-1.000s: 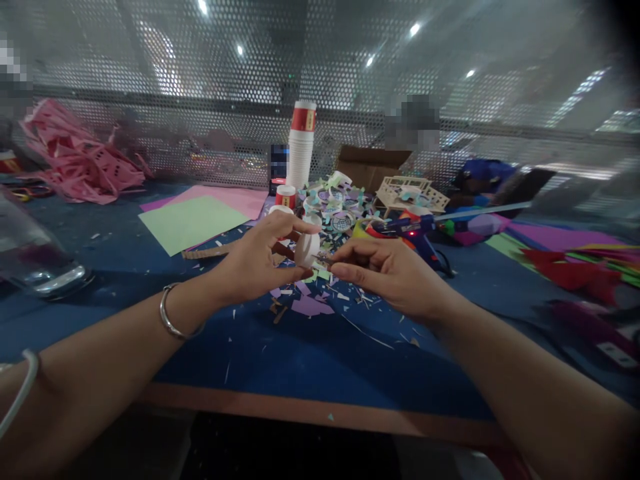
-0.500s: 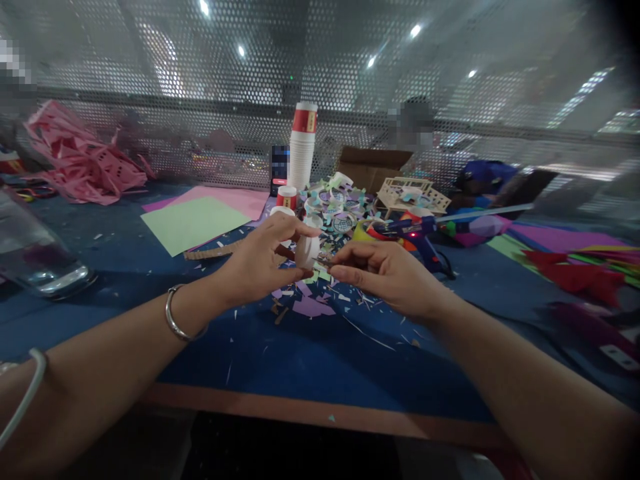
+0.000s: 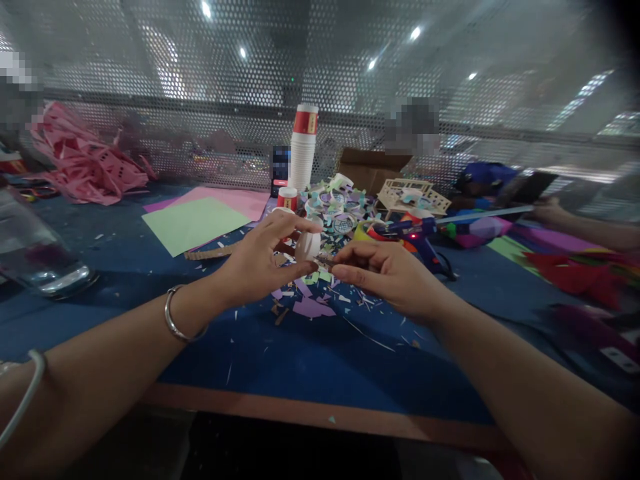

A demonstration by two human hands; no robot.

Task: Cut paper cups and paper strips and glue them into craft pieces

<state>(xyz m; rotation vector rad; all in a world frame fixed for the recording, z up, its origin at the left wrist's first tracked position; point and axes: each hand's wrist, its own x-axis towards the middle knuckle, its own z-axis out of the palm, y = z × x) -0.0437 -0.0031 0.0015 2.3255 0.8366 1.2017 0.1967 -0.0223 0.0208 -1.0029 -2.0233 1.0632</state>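
Note:
My left hand point(image 3: 255, 257) grips a small white paper cup point(image 3: 309, 247) between thumb and fingers, turned on its side above the table. Opposite it, my right hand point(image 3: 387, 273) pinches a thin, dark, pointed tool point(image 3: 325, 262) whose tip is at the cup; its exact kind is too small to make out. Beneath both hands lie scattered paper scraps point(image 3: 313, 307). Just behind the cup stands a red and white paper cup point(image 3: 287, 197), partly covered by my left hand.
Behind are a tall cup stack point(image 3: 303, 153), a phone point(image 3: 281, 170) and a heap of cut paper pieces point(image 3: 340, 203). A glue gun point(image 3: 423, 233) with a lit red light lies right. Left are coloured sheets point(image 3: 200, 220) and a glass point(image 3: 50, 253). Another person's arm point(image 3: 575, 223) reaches in from the right.
The cup has turned slightly in my left hand, while both hands stay nearly in place. Another person's arm has come into view at the right edge.

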